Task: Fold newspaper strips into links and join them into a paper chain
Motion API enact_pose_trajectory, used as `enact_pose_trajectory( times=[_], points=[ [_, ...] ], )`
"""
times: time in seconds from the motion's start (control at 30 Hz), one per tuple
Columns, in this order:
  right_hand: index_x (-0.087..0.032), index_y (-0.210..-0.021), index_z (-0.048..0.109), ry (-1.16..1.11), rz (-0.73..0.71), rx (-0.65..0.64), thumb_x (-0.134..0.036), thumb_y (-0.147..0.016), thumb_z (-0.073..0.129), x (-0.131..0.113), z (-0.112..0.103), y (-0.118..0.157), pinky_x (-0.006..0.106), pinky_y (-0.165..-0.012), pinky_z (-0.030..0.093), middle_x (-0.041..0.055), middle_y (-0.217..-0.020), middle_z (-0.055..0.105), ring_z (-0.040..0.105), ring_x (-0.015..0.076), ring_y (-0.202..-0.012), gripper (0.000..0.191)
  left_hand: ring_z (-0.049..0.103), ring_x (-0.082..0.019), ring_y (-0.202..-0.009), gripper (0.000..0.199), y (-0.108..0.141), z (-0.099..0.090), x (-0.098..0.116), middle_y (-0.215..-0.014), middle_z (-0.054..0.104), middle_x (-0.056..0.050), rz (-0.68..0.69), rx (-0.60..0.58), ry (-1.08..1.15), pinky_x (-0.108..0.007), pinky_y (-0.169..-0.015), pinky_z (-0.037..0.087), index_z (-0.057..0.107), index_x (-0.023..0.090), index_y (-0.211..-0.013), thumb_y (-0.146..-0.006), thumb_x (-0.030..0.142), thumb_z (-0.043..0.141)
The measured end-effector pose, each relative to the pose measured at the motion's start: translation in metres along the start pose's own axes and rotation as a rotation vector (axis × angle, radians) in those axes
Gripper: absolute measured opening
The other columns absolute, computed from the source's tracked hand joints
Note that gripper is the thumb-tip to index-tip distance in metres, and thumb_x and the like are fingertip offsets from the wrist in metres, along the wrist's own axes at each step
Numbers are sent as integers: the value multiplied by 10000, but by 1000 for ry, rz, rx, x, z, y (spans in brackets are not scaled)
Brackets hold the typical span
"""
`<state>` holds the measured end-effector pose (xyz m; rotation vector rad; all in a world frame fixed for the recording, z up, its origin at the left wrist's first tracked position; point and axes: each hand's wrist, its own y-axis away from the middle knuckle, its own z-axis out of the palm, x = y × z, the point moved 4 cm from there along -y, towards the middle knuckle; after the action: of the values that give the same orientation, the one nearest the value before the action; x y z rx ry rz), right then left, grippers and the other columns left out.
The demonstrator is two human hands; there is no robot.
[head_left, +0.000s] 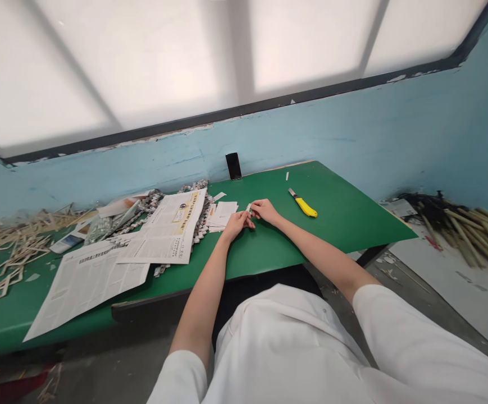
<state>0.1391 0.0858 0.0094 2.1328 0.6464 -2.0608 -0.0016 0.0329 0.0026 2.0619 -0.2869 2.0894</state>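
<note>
Above the green table [269, 252], my left hand [236, 223] and my right hand [265, 211] meet near the middle. Between their fingertips is a small pale strip of paper [249, 207], pinched from both sides. Small white paper pieces [223, 214] lie in a stack just left of my left hand. To the right of my hands rests a knife with a yellow handle [306, 207], its blade pointing toward the wall. A thin white strip [287, 176] lies farther back on the table.
A black phone [233, 166] leans on the blue wall. Newspaper sheets [165, 230] cover folded paper chains [201, 221] at left. Thin wooden sticks [12, 264] spread across the far left. Bamboo poles [479, 233] are piled at the right.
</note>
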Motion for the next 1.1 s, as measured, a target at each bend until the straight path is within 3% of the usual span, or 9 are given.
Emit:
enact_pose_trajectory(
  times=[0.07, 0.23, 0.53, 0.77, 0.93, 1.1],
  points=[
    [-157, -694, 668, 37, -14, 11, -444, -826, 632, 0, 0, 2, 229, -432, 340, -13, -527, 600, 445, 87, -398, 317, 678, -181, -585, 406, 0, -1, -1, -546, 645, -12, -5, 11, -8, -284, -667, 527, 561, 189, -800, -910, 573, 634],
    [-158, -690, 662, -71, -24, -142, -535, -877, 572, -5, 4, 7, 237, -438, 347, 21, -578, 644, 495, 104, -424, 431, 669, -178, -573, 422, 0, -2, -1, -553, 652, -14, 13, -30, -35, -271, -641, 506, 576, 188, -803, -900, 594, 636],
    [-192, -580, 568, 80, -122, -47, -671, -871, 599, -13, -2, 4, 248, -491, 341, -13, -504, 531, 404, 103, -467, 561, 679, -181, -608, 408, 2, 1, 3, -567, 650, -17, 27, -81, -30, -275, -671, 513, 587, 180, -817, -896, 575, 653],
    [-192, -574, 563, 67, -171, 36, -631, -888, 591, -20, -6, 8, 261, -522, 352, -11, -526, 526, 406, 112, -494, 540, 684, -190, -627, 405, -2, -5, 3, -574, 654, -17, 27, 122, 46, -303, -698, 541, 623, 171, -813, -879, 567, 681],
    [-166, -703, 691, 57, -134, -107, -598, -859, 643, -19, 0, 13, 257, -505, 324, -21, -524, 541, 401, 109, -485, 462, 688, -186, -654, 374, -5, -20, 1, -585, 653, -11, 62, 309, 101, -296, -696, 537, 607, 180, -793, -902, 535, 660],
    [-163, -692, 694, 108, -147, -141, -582, -879, 629, -19, 4, 16, 253, -524, 335, -26, -514, 539, 422, 110, -494, 463, 699, -189, -675, 388, -5, -24, -1, -609, 663, -10, 47, 352, 94, -290, -679, 534, 585, 192, -813, -899, 566, 642]
  ],
)
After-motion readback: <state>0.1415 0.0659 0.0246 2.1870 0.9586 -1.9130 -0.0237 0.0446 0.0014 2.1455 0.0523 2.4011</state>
